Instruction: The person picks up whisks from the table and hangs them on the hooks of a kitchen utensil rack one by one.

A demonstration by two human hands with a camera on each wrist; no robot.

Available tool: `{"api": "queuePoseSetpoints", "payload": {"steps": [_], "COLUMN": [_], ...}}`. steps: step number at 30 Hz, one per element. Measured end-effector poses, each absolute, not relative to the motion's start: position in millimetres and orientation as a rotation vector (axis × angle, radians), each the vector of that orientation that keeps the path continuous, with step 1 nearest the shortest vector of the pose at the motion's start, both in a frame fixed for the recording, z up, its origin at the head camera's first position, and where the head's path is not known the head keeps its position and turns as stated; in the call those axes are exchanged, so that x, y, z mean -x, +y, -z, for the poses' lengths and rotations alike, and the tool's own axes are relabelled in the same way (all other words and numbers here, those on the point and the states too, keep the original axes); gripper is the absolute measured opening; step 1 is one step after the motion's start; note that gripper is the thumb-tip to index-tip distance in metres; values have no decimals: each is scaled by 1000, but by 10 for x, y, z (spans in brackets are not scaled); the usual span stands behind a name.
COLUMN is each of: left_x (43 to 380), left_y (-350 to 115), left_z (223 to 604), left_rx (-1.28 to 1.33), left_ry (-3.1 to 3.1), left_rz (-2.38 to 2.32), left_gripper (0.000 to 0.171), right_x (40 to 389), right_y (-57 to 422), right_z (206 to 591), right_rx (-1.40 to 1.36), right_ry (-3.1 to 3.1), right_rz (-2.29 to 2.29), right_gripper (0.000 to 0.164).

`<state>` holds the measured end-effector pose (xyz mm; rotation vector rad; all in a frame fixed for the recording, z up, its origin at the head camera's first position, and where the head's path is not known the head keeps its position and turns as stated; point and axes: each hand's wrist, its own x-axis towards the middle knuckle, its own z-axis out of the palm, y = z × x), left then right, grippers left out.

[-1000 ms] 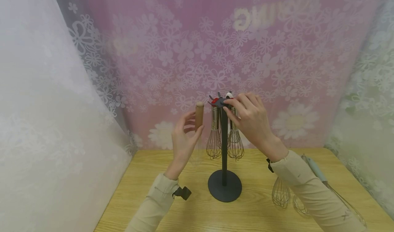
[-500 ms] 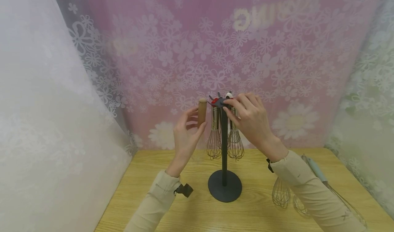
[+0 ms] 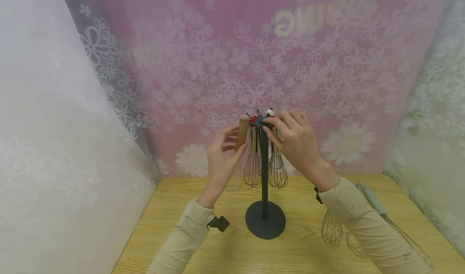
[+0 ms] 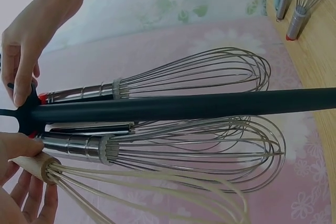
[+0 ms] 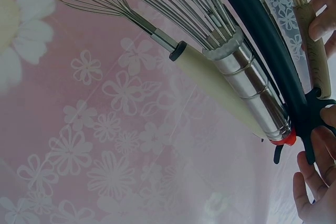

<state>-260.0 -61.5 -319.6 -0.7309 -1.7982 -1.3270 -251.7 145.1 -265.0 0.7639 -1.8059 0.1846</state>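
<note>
My left hand grips a whisk by its wooden handle, upright with a slight lean towards the dark stand. Its pale wires point down, as the left wrist view shows. The handle's top overlaps the hook end at the stand's left side. My right hand pinches the hooked top of that stand between thumb and fingers. From the hooks hang a steel whisk with a red cap, another steel whisk, and a whisk with a cream handle.
Several whisks lie on the wooden table at the right, partly under my right forearm; one has a light blue handle. The stand's round base rests mid-table. A pink flowered curtain rises behind it.
My left hand has moved right with the wooden-handled whisk, bringing the handle's top up to the stand's hooks and tilting it rightward. The right hand has stayed at the stand's top.
</note>
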Motion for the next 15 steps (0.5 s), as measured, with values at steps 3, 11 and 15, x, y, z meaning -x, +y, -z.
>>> {"api": "queuePoseSetpoints", "payload": {"steps": [3,11,15], "left_x": [2609,2617,2611], "left_y": [-597,-582,-564], "left_z": [3208,3200,3189], "left_rx": [743,743,759], "left_ry": [-1789,-1828,-1856], "left_rz": [1327,1294,1269], "left_gripper": [52,49,49], "right_x": [2519,2522,2527], "right_y": [1455,1457,1459], "right_z": [2656,2659,2660], "right_rx": [-766,-769,-769], "right_ry": [-1804,-1802,-1804], "right_rz": [-186,-194,-196], "right_gripper": [19,18,18]}}
